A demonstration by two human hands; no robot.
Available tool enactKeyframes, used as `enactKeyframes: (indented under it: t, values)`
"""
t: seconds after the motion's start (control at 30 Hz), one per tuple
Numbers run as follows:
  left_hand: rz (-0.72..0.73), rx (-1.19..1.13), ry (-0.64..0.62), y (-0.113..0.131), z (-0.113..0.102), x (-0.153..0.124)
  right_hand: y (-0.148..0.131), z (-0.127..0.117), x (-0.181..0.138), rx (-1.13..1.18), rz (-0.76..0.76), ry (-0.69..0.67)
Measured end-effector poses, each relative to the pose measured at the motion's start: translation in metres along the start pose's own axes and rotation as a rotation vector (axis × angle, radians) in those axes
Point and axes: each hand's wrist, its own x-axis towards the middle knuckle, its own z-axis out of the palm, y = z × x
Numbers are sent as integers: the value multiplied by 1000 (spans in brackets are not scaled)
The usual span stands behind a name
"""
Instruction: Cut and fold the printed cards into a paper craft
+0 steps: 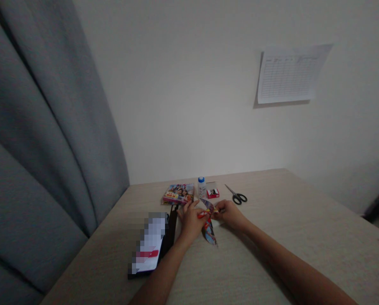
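Observation:
Both my hands meet over a folded piece of colourful printed paper (210,231) on the table. My left hand (190,220) is closed, pinching the paper near its red middle. My right hand (230,213) is closed too, gripping the paper from the right side. The paper's lower point sticks out below my hands, and an upper point shows between them. A stack of colourful printed sheets (179,193) lies just beyond my left hand.
On the beige table (288,220) lie a small white bottle with a blue cap (202,187), a little red and white box (213,192), black scissors (237,196) and a dark case with a white card (153,245). A grey curtain (40,140) hangs left; a printed sheet (288,74) is on the wall.

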Motion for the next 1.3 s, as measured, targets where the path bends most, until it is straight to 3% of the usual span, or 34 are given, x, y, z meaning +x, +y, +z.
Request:
enactKeyframes:
  t: [0.67, 1.3]
  values:
    - [-11, -19, -22, -1, 3, 0, 6, 5, 6, -32, 53, 20]
    - [-34, -3, -35, -2, 2, 2, -9, -9, -3, -35, -21, -51]
